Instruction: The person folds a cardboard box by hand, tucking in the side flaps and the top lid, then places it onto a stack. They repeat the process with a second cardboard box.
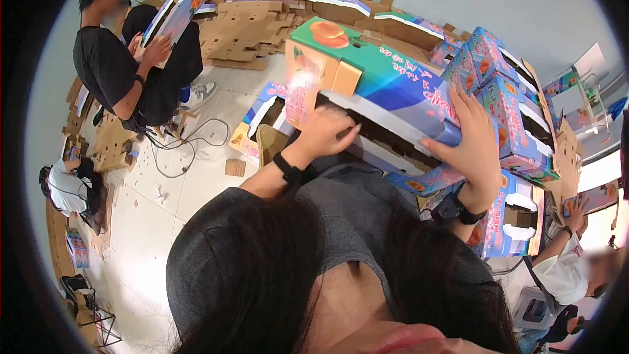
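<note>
Carton point(393, 82) between left hand point(324, 132), right hand point(473, 151)

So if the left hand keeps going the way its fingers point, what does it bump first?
Probably the cardboard box itself: the left hand points into its dark opening, so it would likely hit an inside wall, though depth is hard to judge.
</note>
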Demonstrator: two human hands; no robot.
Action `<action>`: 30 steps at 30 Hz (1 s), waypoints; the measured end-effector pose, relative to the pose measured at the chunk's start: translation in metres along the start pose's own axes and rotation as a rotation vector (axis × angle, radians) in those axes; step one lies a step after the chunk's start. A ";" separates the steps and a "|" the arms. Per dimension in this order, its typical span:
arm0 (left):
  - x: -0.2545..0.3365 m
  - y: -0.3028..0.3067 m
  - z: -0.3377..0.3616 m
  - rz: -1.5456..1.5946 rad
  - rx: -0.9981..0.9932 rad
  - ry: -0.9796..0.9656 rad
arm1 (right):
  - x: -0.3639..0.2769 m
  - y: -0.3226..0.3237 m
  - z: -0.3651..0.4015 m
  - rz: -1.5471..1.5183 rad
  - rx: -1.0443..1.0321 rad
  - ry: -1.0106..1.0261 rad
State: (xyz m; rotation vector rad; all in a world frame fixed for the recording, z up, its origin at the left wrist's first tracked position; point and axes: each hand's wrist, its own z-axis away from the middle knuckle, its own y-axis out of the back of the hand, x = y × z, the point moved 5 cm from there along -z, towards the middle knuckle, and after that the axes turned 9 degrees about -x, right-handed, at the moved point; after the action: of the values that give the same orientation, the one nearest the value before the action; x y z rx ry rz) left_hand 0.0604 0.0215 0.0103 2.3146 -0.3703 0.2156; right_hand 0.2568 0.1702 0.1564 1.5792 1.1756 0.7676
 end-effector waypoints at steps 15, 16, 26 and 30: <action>0.033 0.160 -0.061 -0.454 0.033 0.001 | -0.012 0.024 0.015 -0.221 -0.015 0.186; 0.030 0.165 -0.068 -0.456 -0.068 0.014 | -0.012 0.026 0.016 -0.239 -0.021 0.207; 0.029 0.152 -0.072 -0.249 -0.400 0.136 | 0.013 0.017 0.014 -0.387 -0.151 0.288; 0.029 0.151 -0.074 -0.241 -0.397 0.164 | 0.015 0.014 0.013 -0.396 -0.141 0.281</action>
State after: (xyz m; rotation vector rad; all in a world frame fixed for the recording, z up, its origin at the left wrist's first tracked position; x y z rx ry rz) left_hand 0.0353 -0.0312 0.1711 1.9128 -0.0423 0.1911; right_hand 0.2783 0.1791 0.1647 1.0969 1.5441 0.8024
